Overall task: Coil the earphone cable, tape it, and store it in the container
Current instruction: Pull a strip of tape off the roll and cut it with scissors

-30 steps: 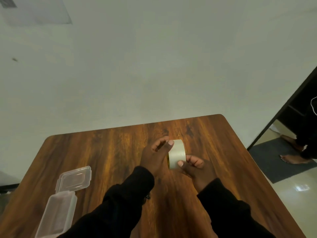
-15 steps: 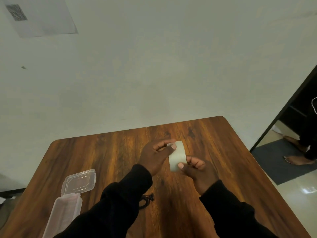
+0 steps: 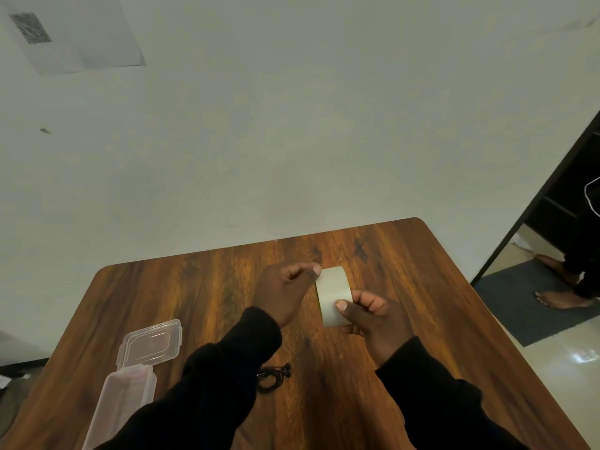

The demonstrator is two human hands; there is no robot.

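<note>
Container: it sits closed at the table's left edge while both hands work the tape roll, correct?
Not quite. The head view shows the container open, its lid flipped back. It does sit at the table's left edge, and the left hand and right hand hold the tape roll.

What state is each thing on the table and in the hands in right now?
Tape roll: held above the table, in both hands.
Left hand: fingertips pinching the roll's far edge.
Right hand: grip shut on the roll.
Earphone cable: coiled, lying on the table.
Clear container: open, lid flipped back.
</note>
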